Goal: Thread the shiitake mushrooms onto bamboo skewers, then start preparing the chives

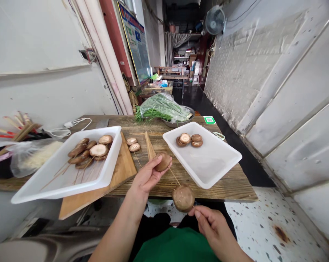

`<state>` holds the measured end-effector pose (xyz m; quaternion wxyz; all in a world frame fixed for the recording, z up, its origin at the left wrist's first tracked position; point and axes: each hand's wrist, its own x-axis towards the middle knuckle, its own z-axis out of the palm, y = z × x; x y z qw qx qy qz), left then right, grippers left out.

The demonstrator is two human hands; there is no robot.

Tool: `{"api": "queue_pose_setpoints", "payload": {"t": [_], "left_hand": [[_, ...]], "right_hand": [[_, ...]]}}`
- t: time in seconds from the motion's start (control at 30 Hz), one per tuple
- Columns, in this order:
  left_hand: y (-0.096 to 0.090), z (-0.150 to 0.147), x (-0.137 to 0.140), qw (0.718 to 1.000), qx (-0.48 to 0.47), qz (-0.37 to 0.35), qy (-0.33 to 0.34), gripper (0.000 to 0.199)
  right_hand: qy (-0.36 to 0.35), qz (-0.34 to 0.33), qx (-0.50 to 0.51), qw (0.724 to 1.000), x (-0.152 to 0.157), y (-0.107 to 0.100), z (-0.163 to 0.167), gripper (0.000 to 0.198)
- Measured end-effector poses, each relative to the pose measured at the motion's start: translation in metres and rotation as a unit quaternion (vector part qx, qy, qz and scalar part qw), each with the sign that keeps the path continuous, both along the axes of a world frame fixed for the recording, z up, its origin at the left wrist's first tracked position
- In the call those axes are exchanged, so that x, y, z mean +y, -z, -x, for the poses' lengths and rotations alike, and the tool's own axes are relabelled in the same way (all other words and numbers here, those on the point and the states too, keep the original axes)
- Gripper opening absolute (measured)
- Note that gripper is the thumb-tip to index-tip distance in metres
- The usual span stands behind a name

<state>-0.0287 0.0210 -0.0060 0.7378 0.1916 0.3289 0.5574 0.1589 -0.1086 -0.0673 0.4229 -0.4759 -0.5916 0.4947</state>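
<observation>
Between my hands runs a thin wooden skewer (175,175) that passes through a brown mushroom cap (183,198). My left hand (150,174) is closed around another mushroom (162,162) at the skewer's far end; whether the tip has entered it I cannot tell. My right hand (212,222) pinches the skewer's near end, just below the lower cap. Ahead of my left hand lies a bundle of bare skewers (149,145). Two skewered mushrooms (133,145) rest on the table beside the bundle.
At right, a white tray (221,171) holds several loose mushrooms (185,139). The left white tray (99,183), with skewered mushrooms (98,150), sits on a wooden board (125,165). Bagged green vegetables (163,107) lie over a metal bowl (191,115) at the wooden table's (232,185) far edge.
</observation>
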Motion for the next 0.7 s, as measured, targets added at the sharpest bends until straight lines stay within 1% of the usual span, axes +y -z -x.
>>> {"api": "queue_pose_setpoints", "payload": {"t": [0.2, 0.43, 0.6, 0.7], "left_hand": [[0.002, -0.004, -0.003, 1.0, 0.015, -0.006, 0.016, 0.012], [0.003, -0.01, -0.005, 1.0, 0.02, 0.011, 0.019, 0.011], [0.004, -0.011, -0.005, 0.999, 0.021, 0.004, 0.038, 0.011], [0.004, -0.013, -0.007, 0.999, 0.022, 0.001, 0.041, 0.012]], "right_hand": [[0.0, 0.011, 0.004, 1.0, -0.003, -0.004, 0.002, 0.041], [0.016, -0.006, -0.015, 1.0, -0.002, -0.002, 0.002, 0.041], [0.019, 0.0, 0.004, 1.0, 0.001, -0.002, 0.004, 0.041], [0.024, -0.018, 0.007, 1.0, 0.004, -0.004, 0.007, 0.04]]}}
